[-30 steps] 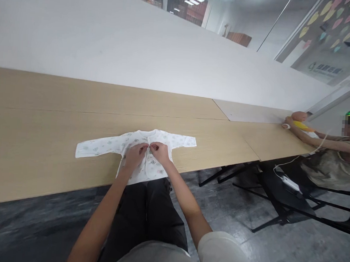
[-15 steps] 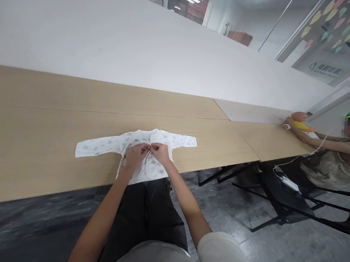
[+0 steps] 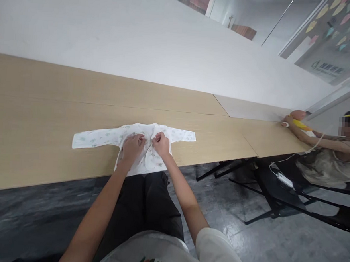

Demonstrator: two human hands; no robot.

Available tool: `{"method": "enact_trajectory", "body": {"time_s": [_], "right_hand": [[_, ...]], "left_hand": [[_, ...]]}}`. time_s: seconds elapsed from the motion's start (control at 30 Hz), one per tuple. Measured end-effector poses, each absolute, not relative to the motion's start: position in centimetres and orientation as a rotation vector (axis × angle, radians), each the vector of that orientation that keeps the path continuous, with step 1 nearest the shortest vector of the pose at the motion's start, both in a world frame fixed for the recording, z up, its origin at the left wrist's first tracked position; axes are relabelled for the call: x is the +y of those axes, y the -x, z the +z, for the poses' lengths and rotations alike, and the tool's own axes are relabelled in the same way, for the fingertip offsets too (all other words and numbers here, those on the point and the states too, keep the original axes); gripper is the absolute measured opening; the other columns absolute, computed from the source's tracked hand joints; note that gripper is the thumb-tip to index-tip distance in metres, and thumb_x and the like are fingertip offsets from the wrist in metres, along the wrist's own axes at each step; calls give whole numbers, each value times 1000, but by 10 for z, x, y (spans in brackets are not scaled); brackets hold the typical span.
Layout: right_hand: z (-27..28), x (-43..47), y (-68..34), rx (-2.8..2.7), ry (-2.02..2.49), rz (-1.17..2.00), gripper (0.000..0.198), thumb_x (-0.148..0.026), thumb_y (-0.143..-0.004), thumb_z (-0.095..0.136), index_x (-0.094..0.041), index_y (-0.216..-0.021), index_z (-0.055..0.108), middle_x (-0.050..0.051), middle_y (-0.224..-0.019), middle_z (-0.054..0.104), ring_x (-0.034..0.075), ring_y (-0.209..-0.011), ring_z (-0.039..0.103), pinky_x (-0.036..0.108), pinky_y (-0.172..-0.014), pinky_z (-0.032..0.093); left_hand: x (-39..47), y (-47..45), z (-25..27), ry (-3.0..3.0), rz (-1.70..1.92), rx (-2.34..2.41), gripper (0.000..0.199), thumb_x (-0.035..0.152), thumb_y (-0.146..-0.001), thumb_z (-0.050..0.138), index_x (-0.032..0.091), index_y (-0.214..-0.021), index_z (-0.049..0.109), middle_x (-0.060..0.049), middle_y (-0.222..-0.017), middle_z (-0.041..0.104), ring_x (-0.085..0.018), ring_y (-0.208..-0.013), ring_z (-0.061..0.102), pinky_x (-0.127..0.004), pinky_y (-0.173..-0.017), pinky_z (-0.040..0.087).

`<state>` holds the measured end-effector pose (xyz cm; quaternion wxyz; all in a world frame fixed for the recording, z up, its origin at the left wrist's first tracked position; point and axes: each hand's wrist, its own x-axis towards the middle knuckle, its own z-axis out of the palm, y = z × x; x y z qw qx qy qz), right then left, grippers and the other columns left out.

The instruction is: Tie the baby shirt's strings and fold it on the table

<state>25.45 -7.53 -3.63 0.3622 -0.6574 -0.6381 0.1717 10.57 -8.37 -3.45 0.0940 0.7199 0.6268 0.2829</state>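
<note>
A small white baby shirt with a faint print lies flat on the long wooden table, its sleeves spread out left and right. My left hand and my right hand rest side by side on the shirt's chest. Each pinches the fabric at the front opening, with the fingertips almost touching. The shirt's hem hangs slightly over the table's near edge, above my dark trousers.
A white partition wall runs along the table's far side. At the far right another person sits and reaches onto the table toward a doll. Black chair frames and a white cable stand on the grey floor there.
Both hands stay pinched on the shirt's front opening and have moved up it, from mid-chest toward the collar. The view has tilted slightly downward.
</note>
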Motion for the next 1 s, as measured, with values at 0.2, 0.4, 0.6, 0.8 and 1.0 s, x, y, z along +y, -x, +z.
{"method": "enact_trajectory", "body": {"time_s": [0.2, 0.4, 0.6, 0.8, 1.0], "right_hand": [[-29, -105, -259, -1909, 1563, 511, 10, -19, -86, 58, -18, -84, 68, 2, -81, 68, 15, -77, 61, 23, -75, 44], [-30, -126, -254, -2126, 1583, 464, 18, -11, -85, 59, -17, -91, 74, 5, -84, 67, 18, -85, 61, 25, -78, 44], [-31, -125, -252, -2095, 1619, 452, 13, -13, -85, 61, -15, -87, 74, 6, -84, 67, 18, -84, 61, 25, -78, 43], [-27, -123, -251, -1996, 1677, 531, 12, -13, -82, 61, -15, -80, 73, 7, -85, 71, 18, -82, 63, 25, -76, 44], [-21, -126, -247, -1908, 1767, 624, 16, -17, -84, 61, -19, -80, 76, 4, -84, 75, 17, -81, 66, 23, -74, 43]], "left_hand": [[-110, -102, -27, -2272, 601, 1826, 32, 39, -91, 44, 20, -85, 69, -9, -93, 72, -27, -97, 63, -39, -93, 41], [-118, -99, -36, -2295, 482, 1702, 24, 32, -86, 49, 21, -92, 69, -9, -98, 72, -27, -99, 63, -38, -89, 42], [-113, -97, -42, -2204, 538, 1670, 28, 35, -86, 48, 19, -94, 70, -9, -99, 73, -27, -100, 63, -40, -93, 42], [-113, -95, -45, -2184, 559, 1644, 33, 38, -89, 44, 16, -95, 68, -11, -99, 72, -27, -97, 64, -42, -93, 43], [-119, -95, -47, -2235, 713, 1587, 28, 35, -88, 44, 19, -95, 66, -10, -92, 72, -26, -94, 65, -41, -91, 45]]}}
